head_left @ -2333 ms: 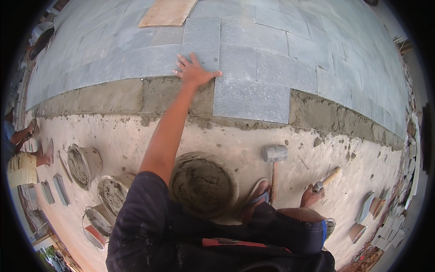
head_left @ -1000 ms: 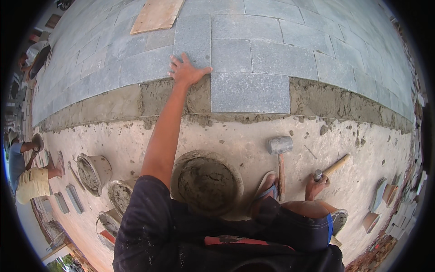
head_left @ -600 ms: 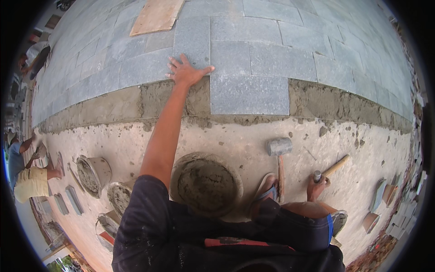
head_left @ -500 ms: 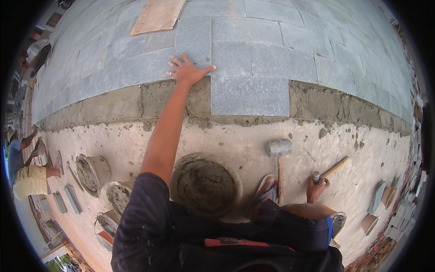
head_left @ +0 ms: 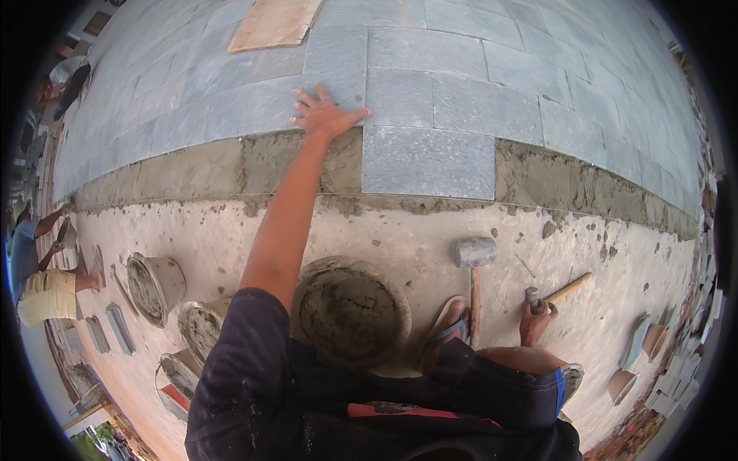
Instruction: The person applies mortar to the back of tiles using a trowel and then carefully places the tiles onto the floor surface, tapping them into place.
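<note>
My left hand (head_left: 324, 117) lies with its fingers spread on the laid grey stone tiles (head_left: 396, 96), above a strip of wet mortar (head_left: 278, 163). A single grey tile (head_left: 428, 161) sits in that strip to the right of my hand, with bare mortar on both sides of it. Low on the right, my right hand (head_left: 535, 323) is closed round a hammer (head_left: 570, 288), close to its metal head; the wooden handle points up and right. A mallet (head_left: 474, 252) with a grey head and wooden handle rests on the ground between my foot and the tile row.
A large tub of mortar (head_left: 352, 311) stands before me. More mortar buckets (head_left: 157, 288) are at the left. A tan board (head_left: 274, 24) lies on the paving. Another person (head_left: 46, 269) works at the far left. Loose tiles (head_left: 638, 338) lie at the right.
The view has shifted slightly, so the paving sits a little further right and higher. Both hands keep their places, the left on the tiles and the right on the hammer.
</note>
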A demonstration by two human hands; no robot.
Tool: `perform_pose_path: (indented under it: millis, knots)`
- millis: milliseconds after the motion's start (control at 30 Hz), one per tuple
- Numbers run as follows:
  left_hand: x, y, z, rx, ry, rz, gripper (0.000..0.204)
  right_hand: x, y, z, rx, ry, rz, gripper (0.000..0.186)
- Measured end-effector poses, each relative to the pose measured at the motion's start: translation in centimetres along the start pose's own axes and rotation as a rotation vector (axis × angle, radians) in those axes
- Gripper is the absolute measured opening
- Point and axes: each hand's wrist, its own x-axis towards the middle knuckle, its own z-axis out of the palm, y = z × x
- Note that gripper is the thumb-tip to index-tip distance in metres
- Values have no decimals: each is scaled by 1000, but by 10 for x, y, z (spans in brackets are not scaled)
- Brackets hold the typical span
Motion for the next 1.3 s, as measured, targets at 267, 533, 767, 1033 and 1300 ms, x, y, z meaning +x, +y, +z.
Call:
perform_pose_path:
  millis: [267, 533, 767, 1033, 1300]
  knots:
    - [0, -1, 0, -15, 0, 3, 147, 1, -3, -2, -37, -5, 7, 43]
    - [5, -3, 4, -19, 46, 7, 149, 2, -2, -2, -27, -31, 18, 44]
    - [12, 0, 4, 9, 40, -5, 149, 2, -1, -2, -41, -38, 11, 44]
    - [12, 5, 2, 15, 43, -18, 141, 1, -3, -4, -48, -27, -6, 44]
    - [7, -3, 1, 14, 51, -26, 141, -1, -17, -6, -50, -27, 10, 45]
